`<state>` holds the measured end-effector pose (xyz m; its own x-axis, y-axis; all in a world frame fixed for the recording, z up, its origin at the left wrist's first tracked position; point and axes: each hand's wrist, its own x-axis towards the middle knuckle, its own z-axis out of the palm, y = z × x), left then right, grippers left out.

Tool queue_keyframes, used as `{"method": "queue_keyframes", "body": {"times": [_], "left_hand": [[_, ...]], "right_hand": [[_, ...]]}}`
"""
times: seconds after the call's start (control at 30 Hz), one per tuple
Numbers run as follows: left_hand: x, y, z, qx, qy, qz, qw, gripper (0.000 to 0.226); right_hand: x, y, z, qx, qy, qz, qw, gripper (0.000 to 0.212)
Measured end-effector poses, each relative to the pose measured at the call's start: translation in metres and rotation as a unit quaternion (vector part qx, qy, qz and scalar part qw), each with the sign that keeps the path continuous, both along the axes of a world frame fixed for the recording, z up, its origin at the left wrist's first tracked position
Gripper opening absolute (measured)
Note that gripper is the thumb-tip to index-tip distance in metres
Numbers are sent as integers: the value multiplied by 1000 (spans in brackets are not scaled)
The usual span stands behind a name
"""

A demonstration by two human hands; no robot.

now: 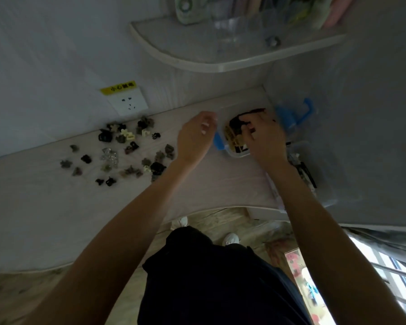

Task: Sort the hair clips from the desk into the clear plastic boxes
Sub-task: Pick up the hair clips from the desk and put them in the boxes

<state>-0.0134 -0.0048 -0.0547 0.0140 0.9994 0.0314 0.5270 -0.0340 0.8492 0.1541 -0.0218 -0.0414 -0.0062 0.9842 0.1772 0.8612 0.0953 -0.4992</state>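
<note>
Several small hair clips (127, 148), black, brown, cream and clear, lie scattered on the pale desk (45, 207) left of my hands. A small clear plastic box (238, 156) with a blue latch (218, 140) sits between my hands and holds dark and cream clips. My left hand (193, 139) is at the box's left edge, its fingers pinched on the raised clear lid (232, 106). Inside the box, my right hand (264, 137) has its fingertips closed on a dark hair clip (242, 123).
A bigger clear box with a blue handle (299, 112) stands right behind my right hand. Another clear box (307, 170) with dark items sits at the desk's right end. A wall socket (128, 102) and a curved shelf (197, 62) are above the desk.
</note>
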Motion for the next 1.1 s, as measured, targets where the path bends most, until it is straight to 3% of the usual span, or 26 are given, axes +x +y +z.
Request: {"method": "queue_keyframes", "body": {"times": [0.17, 0.27, 0.37, 0.53, 0.7, 0.83, 0.93, 1.1], "left_hand": [[-86, -41, -21, 49, 149, 67, 985, 19], [-136, -62, -51, 53, 261, 57, 962, 25], [-169, -78, -66, -87, 331, 71, 937, 55], [-193, -87, -69, -215, 329, 138, 909, 79], [-205, -96, -80, -236, 239, 164, 928, 86], [-191, -94, -85, -227, 156, 79, 958, 101], [-175, -89, -86, -206, 152, 23, 966, 109], [-166, -78, -85, -190, 167, -15, 967, 95]], "right_hand": [[-70, -28, -14, -52, 24, 133, 989, 22], [-106, -34, -42, -207, -15, 203, 957, 53], [-136, -37, -64, -313, -55, 216, 923, 98], [-164, -16, -80, -283, -63, 166, 943, 122], [-156, 17, -80, -291, -168, 262, 905, 114], [-166, -9, -90, -273, -90, 262, 921, 95], [-179, -27, -97, -264, -26, 217, 939, 87], [-184, -34, -91, -255, 53, 176, 949, 56]]}}
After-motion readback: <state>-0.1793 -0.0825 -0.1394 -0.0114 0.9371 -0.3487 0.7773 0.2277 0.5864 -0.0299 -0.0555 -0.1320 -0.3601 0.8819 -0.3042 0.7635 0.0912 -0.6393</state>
